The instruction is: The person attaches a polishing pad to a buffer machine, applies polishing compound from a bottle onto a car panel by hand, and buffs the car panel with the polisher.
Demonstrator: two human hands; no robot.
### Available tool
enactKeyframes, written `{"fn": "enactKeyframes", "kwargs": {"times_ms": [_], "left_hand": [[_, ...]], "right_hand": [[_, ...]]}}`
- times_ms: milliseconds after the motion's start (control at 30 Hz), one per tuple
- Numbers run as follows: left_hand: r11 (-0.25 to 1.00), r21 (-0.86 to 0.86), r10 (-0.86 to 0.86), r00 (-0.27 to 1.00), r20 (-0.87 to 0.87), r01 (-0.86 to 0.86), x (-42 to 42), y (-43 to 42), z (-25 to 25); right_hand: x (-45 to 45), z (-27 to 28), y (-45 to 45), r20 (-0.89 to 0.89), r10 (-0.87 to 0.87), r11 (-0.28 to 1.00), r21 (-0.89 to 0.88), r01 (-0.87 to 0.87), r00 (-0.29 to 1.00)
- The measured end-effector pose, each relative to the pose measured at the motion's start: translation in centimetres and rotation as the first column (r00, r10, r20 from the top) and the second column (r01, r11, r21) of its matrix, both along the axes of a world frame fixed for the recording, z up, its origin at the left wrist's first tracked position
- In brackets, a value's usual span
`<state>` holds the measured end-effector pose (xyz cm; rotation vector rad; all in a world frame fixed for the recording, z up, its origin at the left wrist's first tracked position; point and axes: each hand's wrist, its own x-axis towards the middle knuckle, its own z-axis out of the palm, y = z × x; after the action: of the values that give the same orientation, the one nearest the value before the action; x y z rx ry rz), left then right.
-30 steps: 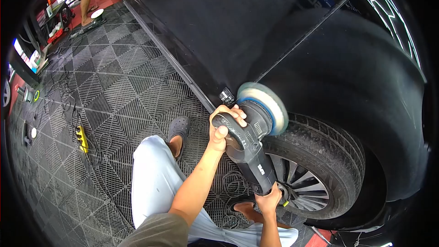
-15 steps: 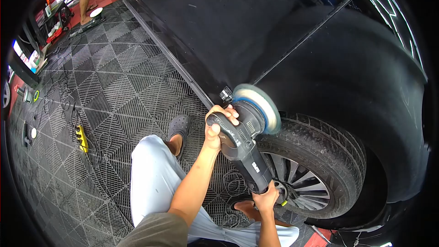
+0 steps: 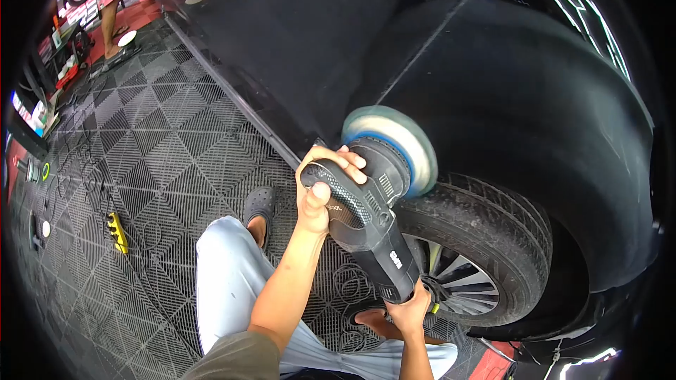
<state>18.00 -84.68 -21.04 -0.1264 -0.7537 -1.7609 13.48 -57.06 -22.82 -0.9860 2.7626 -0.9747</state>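
A black car polisher point(image 3: 384, 257) slants across the middle of the view, its round pale pad point(image 3: 403, 144) with a blue backing against the dark car panel point(image 3: 507, 91), just above the tyre point(image 3: 493, 236). The pad's face is turned to the panel and blurred. My left hand point(image 3: 314, 214) is closed around the looped front handle, thumb on the near side and fingers over the top. Farther back, my right hand point(image 3: 410, 308) wraps the rear end of the polisher's body, beside the spoked wheel point(image 3: 468, 285).
Dark grid tiles point(image 3: 176, 116) cover the floor. A yellow power strip point(image 3: 117, 233) lies at left among cords, and a coiled cable point(image 3: 350, 283) sits by the wheel. Far upper left, another person's leg point(image 3: 108, 27) stands near a white disc-shaped pad point(image 3: 127, 38).
The whole view has shifted slightly. The polisher has moved a little up the panel, and its pad now stands higher above the tyre. Both hands keep their hold.
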Motion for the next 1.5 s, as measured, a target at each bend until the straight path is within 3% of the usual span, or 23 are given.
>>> {"fn": "enactKeyframes", "kwargs": {"times_ms": [200,267,300,333,400,533,667,733,767,867,1000,1200,1233,1400,1500], "left_hand": [[0.98,-0.2,-0.045,0.993,-0.113,0.022,-0.4,0.6,9.0],[0.965,-0.26,-0.051,0.992,-0.112,0.02,-0.3,0.6,11.6],[0.958,-0.286,-0.057,0.993,-0.108,0.024,-0.3,0.5,12.4],[0.951,-0.309,-0.016,0.996,-0.089,-0.012,-0.3,0.4,12.6],[0.943,-0.328,0.053,0.998,-0.018,-0.056,-0.2,-0.2,11.1],[0.968,-0.23,0.105,0.994,-0.007,-0.103,-0.3,-1.8,5.7],[0.944,-0.32,0.089,0.996,-0.004,-0.085,-0.7,0.0,8.9],[0.908,-0.412,0.098,0.995,0.021,-0.081,-1.0,2.3,12.4],[0.894,-0.444,0.064,0.998,-0.003,-0.059,-1.3,3.4,14.0],[0.839,-0.542,0.044,0.999,-0.014,-0.045,-2.1,6.6,18.0],[0.822,-0.569,-0.05,0.998,-0.025,0.027,-3.1,10.7,21.7],[0.754,-0.643,-0.242,0.967,-0.084,0.133,-4.5,15.6,25.9],[0.752,-0.651,-0.055,0.994,0.094,0.104,-3.9,17.0,26.6],[0.708,-0.651,-0.307,0.949,0.067,0.274,-5.2,21.3,28.2],[0.65,-0.706,-0.386,0.922,0.012,0.281,-6.6,23.4,28.3]], "right_hand": [[1.7,6.0,-0.4,0.074,-0.012,0.993,-0.119,0.021,0.997],[2.7,8.0,-1.2,0.27,-0.082,0.979,-0.158,0.128,0.959],[2.7,7.8,-1.2,0.284,-0.065,0.976,-0.182,0.121,0.957],[2.5,6.8,-1.2,0.288,-0.077,0.97,-0.198,0.138,0.954],[1.6,3.5,-1.3,0.044,-0.014,0.967,-0.253,0.024,0.999],[0.6,0.4,-1.3,0.026,-0.023,0.998,-0.053,0.024,0.999],[0.9,2.1,-0.7,0.094,-0.053,0.986,-0.152,0.067,0.994],[1.0,3.8,0.5,0.237,-0.089,0.974,-0.185,0.135,0.967],[1.0,4.7,1.1,0.277,-0.082,0.957,-0.246,0.153,0.957],[0.1,5.6,4.0,0.157,0.006,0.94,-0.337,0.047,0.988],[-0.2,8.4,6.7,0.214,0.046,0.878,-0.475,0.063,0.976],[-1.5,8.6,10.9,0.173,0.074,0.856,-0.517,0.027,0.982],[-1.5,9.0,11.4,0.21,0.061,0.858,-0.51,0.056,0.976],[-1.8,9.7,14.3,0.234,-0.007,0.865,-0.487,0.123,0.972],[-2.1,10.1,16.1,0.212,0.014,0.829,-0.549,0.107,0.977]]}}
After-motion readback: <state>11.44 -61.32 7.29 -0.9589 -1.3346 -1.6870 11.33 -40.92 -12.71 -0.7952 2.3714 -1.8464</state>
